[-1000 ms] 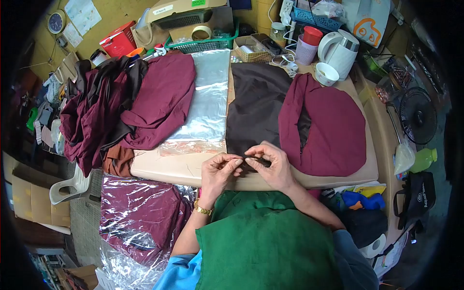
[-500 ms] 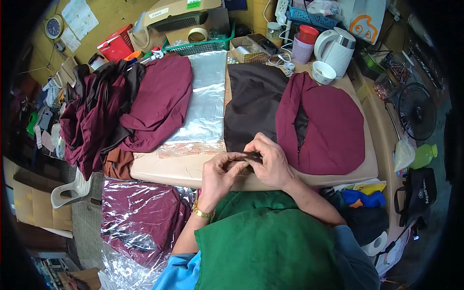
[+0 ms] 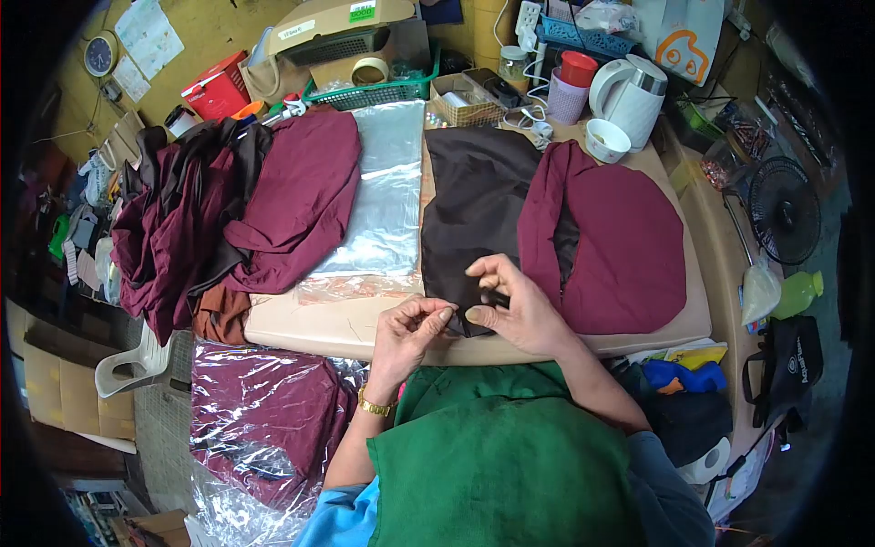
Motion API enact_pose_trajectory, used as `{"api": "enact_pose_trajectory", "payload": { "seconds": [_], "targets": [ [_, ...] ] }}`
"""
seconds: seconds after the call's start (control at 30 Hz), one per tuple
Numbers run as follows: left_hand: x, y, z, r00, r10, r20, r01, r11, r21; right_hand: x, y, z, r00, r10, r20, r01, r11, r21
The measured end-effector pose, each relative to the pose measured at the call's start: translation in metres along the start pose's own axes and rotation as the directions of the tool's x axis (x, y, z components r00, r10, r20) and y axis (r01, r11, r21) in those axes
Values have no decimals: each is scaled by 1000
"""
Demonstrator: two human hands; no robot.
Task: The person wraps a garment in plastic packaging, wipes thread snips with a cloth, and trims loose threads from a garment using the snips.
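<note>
A maroon and dark brown fabric piece lies on the padded table. Its dark brown part (image 3: 474,201) is spread flat, and the maroon part (image 3: 624,246) is bunched into a rounded shape to the right. My left hand (image 3: 407,333) is closed in a pinch at the near edge of the dark brown cloth. Just right of it, my right hand (image 3: 521,314) has thumb and index finger apart, while its other fingers curl round a small dark object (image 3: 495,298) of a kind I cannot make out. The hands are slightly apart.
Clear plastic bags (image 3: 385,191) lie left of the dark cloth, beside a heap of maroon garments (image 3: 173,210). A plastic-wrapped maroon bundle (image 3: 264,410) sits below. Along the back are a green basket (image 3: 392,91), a white kettle (image 3: 629,100) and a white cup (image 3: 607,139).
My hands were together at the cloth edge. Now the right hand has drawn slightly away, its thumb and index finger spread. The left hand has shifted slightly left and down, still pinching.
</note>
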State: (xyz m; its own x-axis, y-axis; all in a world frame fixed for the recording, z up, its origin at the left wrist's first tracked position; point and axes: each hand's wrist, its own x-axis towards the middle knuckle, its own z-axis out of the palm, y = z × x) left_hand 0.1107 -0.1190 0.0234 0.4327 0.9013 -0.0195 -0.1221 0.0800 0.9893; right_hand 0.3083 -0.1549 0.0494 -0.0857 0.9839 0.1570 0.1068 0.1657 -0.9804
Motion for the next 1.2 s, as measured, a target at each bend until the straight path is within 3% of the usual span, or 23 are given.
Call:
{"api": "enact_pose_trajectory", "payload": {
  "seconds": [0.17,0.3,0.43,0.5,0.53,0.57,0.6,0.63,0.67,0.7,0.73,0.77,0.8,0.83,0.87,0.9,0.97,1.0,1.03,1.07,1.1,1.17,1.2],
  "targets": [
    [-2,8,6,1000,6,-24,-5,999,40,-3,-8,3,1000,-9,5,10,961,-275],
    [-3,6,4,1000,8,-23,-5,993,116,-3,-6,1,1000,1,8,2,956,-292],
    [-1,7,5,1000,2,-13,0,994,110,-1,0,10,987,-135,-91,115,973,-201],
    [5,3,6,978,197,64,-194,980,-46,3,7,12,960,-224,-170,190,962,-198],
    [7,6,9,978,197,64,-194,980,-46,4,18,9,981,-142,-133,127,985,-118],
    [10,13,15,964,257,-72,-257,966,4,5,23,4,994,-63,-90,60,997,-41],
    [16,18,18,926,318,-206,-312,948,63,12,19,-6,957,-75,-279,60,996,-60],
    [32,10,6,823,555,-121,-470,784,406,22,22,-21,888,-63,-456,87,996,32],
    [33,0,6,813,582,-2,-429,602,674,31,21,-33,784,-24,-620,198,957,214],
    [34,2,14,812,570,120,-368,342,864,37,29,-55,784,78,-616,232,883,407],
    [32,-13,16,947,206,248,-314,421,851,39,8,-61,800,82,-594,294,810,507],
    [18,-27,23,867,123,482,-497,198,844,44,14,-75,775,55,-629,356,785,507],
    [7,-25,25,753,225,618,-655,164,738,49,12,-87,747,35,-664,408,765,499],
    [7,-7,25,745,229,627,-664,158,731,52,10,-94,716,20,-698,457,742,490],
    [4,16,19,601,-174,780,-577,582,574,52,7,-96,710,19,-704,462,743,485],
    [2,28,11,226,-407,885,-229,861,454,49,-3,-97,731,8,-682,449,748,489],
    [0,8,-13,449,-255,856,157,966,205,42,-33,-77,809,61,-584,342,759,554],
    [7,4,-17,721,-223,656,244,968,61,33,-31,-58,834,107,-541,25,972,232],
    [15,-14,-17,873,-289,393,420,856,-302,24,-21,-42,980,-52,-191,61,997,41],
    [22,-30,-29,905,-190,381,388,734,-558,22,-37,-1,962,-219,166,158,935,317],
    [26,-37,-42,934,-98,342,338,547,-766,11,-58,10,883,-162,440,160,986,41],
    [21,-24,-43,974,-153,167,226,708,-670,5,-59,20,830,-124,543,91,992,87],
    [20,-13,-38,975,-217,-47,181,900,-397,10,-65,11,873,-74,483,81,997,6]
  ]
}}
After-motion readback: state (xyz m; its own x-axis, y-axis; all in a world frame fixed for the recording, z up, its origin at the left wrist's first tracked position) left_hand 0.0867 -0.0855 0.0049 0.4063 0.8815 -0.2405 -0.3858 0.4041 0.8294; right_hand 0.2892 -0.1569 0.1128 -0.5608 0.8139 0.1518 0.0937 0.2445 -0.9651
